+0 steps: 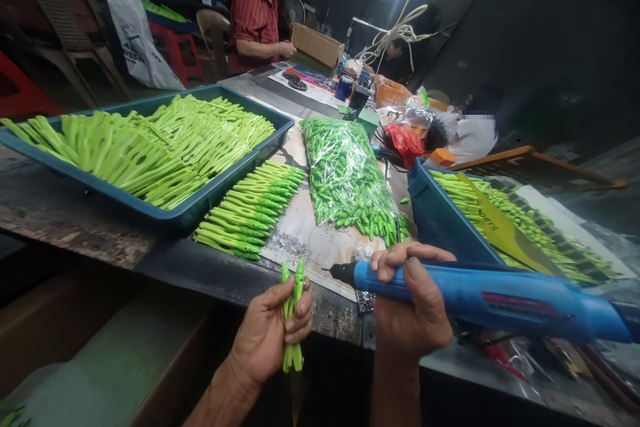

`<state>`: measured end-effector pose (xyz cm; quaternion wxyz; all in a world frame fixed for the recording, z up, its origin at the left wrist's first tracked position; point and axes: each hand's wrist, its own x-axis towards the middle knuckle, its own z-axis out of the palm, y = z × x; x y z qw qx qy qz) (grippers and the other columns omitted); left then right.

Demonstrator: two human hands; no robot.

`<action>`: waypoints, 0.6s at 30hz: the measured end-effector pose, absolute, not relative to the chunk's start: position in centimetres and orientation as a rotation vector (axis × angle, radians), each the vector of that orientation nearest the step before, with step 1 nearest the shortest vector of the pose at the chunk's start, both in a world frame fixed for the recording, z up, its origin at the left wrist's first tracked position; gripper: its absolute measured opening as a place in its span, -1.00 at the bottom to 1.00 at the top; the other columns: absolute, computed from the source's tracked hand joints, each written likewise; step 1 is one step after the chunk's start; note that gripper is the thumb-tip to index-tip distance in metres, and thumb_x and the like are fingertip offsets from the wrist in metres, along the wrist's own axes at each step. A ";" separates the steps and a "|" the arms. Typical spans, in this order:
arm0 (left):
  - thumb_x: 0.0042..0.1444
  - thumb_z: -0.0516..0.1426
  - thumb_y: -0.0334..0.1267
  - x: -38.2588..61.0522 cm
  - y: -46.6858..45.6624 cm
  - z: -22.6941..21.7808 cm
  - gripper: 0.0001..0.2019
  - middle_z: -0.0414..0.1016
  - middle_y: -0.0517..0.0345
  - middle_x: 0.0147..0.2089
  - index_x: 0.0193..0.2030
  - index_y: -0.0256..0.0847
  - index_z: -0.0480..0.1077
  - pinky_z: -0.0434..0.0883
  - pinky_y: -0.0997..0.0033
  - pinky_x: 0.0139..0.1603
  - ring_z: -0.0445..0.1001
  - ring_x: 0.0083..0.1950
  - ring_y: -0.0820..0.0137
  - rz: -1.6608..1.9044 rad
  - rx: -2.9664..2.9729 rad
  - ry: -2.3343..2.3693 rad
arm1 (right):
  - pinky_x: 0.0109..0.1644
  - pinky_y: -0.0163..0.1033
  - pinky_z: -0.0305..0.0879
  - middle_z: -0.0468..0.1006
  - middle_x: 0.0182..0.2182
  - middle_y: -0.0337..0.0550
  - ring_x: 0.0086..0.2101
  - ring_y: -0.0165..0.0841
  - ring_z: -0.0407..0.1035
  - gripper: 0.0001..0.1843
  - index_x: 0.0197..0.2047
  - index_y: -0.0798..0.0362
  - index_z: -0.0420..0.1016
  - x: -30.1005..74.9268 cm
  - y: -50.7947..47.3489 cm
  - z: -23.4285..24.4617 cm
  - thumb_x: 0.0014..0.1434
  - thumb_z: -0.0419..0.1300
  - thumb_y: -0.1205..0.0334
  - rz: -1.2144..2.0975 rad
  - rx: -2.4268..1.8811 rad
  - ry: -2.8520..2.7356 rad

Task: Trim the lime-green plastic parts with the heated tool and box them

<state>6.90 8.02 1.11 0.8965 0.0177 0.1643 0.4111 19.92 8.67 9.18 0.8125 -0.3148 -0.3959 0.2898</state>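
Observation:
My left hand is closed around a couple of green plastic pieces, held upright near the table's front edge. My right hand grips a blue electric screwdriver, lying nearly level with its dark tip pointing left toward the green pieces, a short gap away. A row of assembled green pieces lies on the table just beyond my left hand.
A blue tray heaped with green parts stands at the left. A clear bag of green parts lies in the middle. Another blue tray with green parts is at the right. A person in a red shirt sits at the far end.

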 end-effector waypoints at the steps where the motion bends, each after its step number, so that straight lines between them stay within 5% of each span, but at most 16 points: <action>1: 0.16 0.01 -0.34 6.9 7.8 1.0 -0.81 0.24 0.20 -0.62 -0.38 -0.42 0.35 0.03 0.69 -0.71 0.07 -0.70 0.64 0.847 0.035 0.316 | -0.43 -0.26 0.19 0.41 -0.53 -0.29 -0.62 -0.50 0.22 -0.90 -0.38 0.08 0.39 19.9 8.6 9.2 -0.05 0.16 0.41 0.626 -0.670 -0.845; 18: 0.08 0.11 -0.33 7.2 7.0 0.3 -0.84 0.25 0.20 -0.63 -0.36 -0.43 0.40 -0.01 0.68 -0.70 0.04 -0.69 0.65 0.897 0.002 0.210 | -0.44 -0.27 0.19 0.42 -0.54 -0.27 -0.61 -0.48 0.24 -0.89 -0.36 0.09 0.36 19.9 8.1 9.0 -0.04 0.17 0.39 0.639 -0.688 -0.844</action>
